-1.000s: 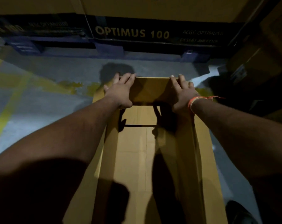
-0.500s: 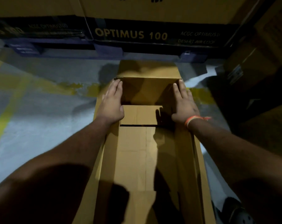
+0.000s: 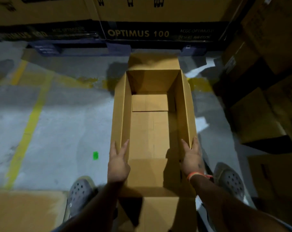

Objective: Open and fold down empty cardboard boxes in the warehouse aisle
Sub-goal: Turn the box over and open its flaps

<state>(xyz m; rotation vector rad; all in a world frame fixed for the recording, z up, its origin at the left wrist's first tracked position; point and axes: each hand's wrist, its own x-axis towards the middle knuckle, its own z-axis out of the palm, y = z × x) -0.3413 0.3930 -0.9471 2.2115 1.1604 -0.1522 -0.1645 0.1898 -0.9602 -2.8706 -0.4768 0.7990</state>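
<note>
You stand in a warehouse aisle: a bare concrete floor [image 3: 61, 131] with painted yellow lines [image 3: 29, 124], stacked cartons [image 3: 262, 114] at your right, and pallet-borne printed boxes [image 3: 141, 33] ahead.

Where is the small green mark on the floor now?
In the head view, the green mark lies on the grey floor, left of the open cardboard box, between the yellow line and the left hand.

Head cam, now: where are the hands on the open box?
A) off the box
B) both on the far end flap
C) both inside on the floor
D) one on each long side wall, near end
D: the left hand and right hand each straddle a long side wall of the cardboard box at its near end.
</note>
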